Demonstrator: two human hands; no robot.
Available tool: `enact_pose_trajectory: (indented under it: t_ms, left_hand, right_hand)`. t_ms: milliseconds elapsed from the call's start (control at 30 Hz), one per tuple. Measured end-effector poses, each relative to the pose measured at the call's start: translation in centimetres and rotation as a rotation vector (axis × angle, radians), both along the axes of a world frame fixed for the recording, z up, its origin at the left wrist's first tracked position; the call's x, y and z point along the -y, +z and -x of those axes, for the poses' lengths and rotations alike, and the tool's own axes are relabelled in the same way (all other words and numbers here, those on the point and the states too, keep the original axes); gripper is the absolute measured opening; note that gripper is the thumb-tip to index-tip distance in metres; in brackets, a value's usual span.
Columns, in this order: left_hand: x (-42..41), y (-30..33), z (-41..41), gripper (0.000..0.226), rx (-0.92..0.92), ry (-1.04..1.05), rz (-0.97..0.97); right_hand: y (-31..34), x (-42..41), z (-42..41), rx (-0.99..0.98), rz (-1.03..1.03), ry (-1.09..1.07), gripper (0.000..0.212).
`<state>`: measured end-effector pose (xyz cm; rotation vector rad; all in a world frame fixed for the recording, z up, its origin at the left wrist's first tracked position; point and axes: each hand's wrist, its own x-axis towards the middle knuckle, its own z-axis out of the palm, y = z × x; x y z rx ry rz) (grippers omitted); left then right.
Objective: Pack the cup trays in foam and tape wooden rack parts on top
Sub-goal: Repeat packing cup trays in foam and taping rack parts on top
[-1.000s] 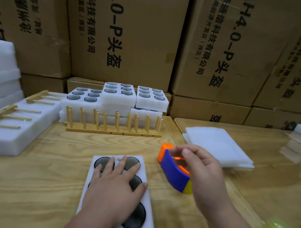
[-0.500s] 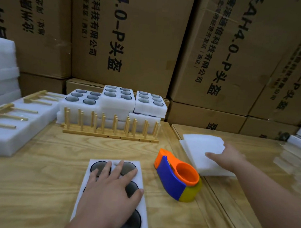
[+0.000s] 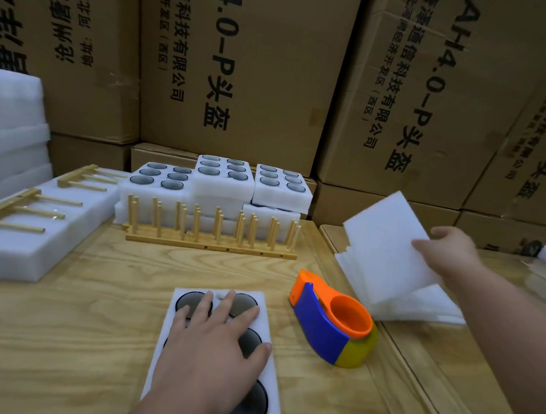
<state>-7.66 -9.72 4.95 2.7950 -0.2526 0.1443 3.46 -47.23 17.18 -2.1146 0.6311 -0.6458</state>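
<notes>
A white foam cup tray [image 3: 267, 370] with dark round cups lies at the near edge of the wooden table [image 3: 85, 308]. My left hand [image 3: 211, 353] rests flat on it with fingers spread. My right hand [image 3: 446, 250] grips the far edge of a white foam sheet [image 3: 385, 241] and holds it tilted up off the stack of foam sheets [image 3: 416, 308] at the right. A wooden peg rack [image 3: 212, 232] stands across the table's middle. An orange, blue and yellow tape dispenser [image 3: 332, 323] sits between the tray and the sheets.
Stacked foam cup trays [image 3: 223, 186] stand behind the rack. At the left, a packed foam block [image 3: 38, 229] carries wooden rack parts [image 3: 21, 204] on top. More foam [image 3: 14, 129] is piled at the far left. Cardboard cartons [image 3: 270, 67] wall off the back.
My right hand left the tape dispenser, reached right to the foam stack and has lifted the top sheet by its far edge. My left hand stayed on the tray.
</notes>
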Motion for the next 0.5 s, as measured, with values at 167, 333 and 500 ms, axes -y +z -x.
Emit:
enact_pose_trajectory:
  t_ms: [167,333,500]
  left_hand:
    - [0.0,0.1,0.0,0.072,-0.008,-0.001,0.006]
    - [0.1,-0.2,0.0,0.072,-0.011,0.002,0.033]
    - [0.3,0.2,0.2,0.073,0.019,0.015,0.044]
  right_hand:
    - [3.5,-3.5,1.5,0.210,-0.259,0.173,0.020]
    - [1.5,-10.7,3.3,0.253,-0.704,0.382,0.032]
    - [-5.8,-19.7,6.4,0.110,-0.886,0.562,0.017]
